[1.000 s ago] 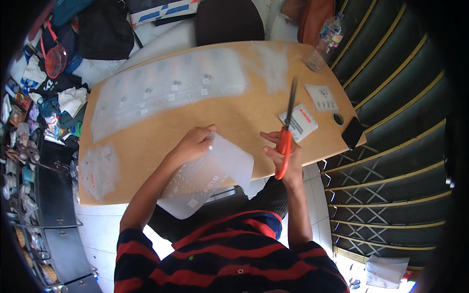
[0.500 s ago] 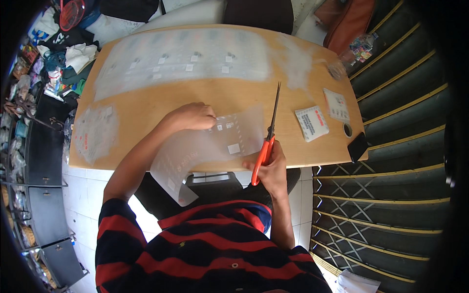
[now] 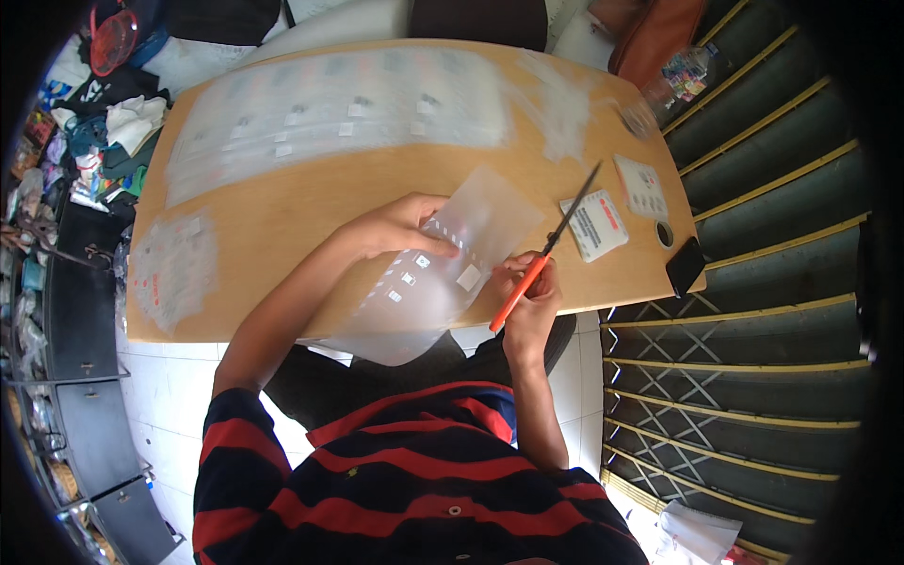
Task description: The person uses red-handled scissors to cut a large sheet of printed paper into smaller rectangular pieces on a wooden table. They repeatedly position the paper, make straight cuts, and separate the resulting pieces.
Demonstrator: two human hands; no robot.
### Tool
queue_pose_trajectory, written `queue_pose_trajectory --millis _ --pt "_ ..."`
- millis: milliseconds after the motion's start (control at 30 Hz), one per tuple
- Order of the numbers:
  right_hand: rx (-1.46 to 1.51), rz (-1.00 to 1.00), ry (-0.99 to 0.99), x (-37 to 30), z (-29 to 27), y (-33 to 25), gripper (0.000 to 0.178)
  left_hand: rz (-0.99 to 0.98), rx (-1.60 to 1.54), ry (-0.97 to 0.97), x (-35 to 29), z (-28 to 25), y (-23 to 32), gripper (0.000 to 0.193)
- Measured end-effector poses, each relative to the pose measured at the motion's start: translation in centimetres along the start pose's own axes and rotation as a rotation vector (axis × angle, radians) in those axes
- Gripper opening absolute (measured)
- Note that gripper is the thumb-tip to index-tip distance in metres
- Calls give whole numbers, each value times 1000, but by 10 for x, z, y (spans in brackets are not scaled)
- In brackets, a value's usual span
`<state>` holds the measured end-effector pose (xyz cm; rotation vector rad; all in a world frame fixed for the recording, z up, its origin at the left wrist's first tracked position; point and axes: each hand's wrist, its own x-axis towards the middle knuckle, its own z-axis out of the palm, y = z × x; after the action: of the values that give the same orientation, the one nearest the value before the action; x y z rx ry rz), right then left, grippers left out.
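A translucent frosted plastic sheet [image 3: 400,320] with small white printed marks hangs over the table's near edge, bent along its length. My left hand [image 3: 411,226] is closed on its upper left edge, thumb across the face and fingers behind. In my right hand [image 3: 533,315] are scissors with orange handles [image 3: 516,299], their dark blades together and pointing up to the right. My right fingertips are at the sheet's right edge; whether they pinch it I cannot tell.
Frosted sheets [image 3: 311,141] cover the table's far side, with a smaller pile [image 3: 174,273] at left. To the right are white printed packets [image 3: 600,226], a tape roll [image 3: 664,234], a black phone [image 3: 685,267] and a plastic bottle [image 3: 686,71]. A folding metal gate [image 3: 734,358] stands beyond.
My left hand has moved right along the sheet, which is now turned more upright with its lower end raised. The scissors have tipped over to the right.
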<state>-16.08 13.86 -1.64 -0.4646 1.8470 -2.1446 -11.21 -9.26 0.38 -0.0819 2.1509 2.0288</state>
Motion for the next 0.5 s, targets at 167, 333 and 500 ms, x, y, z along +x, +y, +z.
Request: queue_pose_trajectory --millis 167,333,500 --pt "-5 -52 162 2 -5 0 23 -7 -139 -18 -2 12 -15 42" --pt "-103 29 50 -3 -18 -10 34 -38 -213 75 -4 16 -25 33" --pt "-131 89 -450 -22 -71 -10 83 -89 -232 137 -21 -3 -2 23"
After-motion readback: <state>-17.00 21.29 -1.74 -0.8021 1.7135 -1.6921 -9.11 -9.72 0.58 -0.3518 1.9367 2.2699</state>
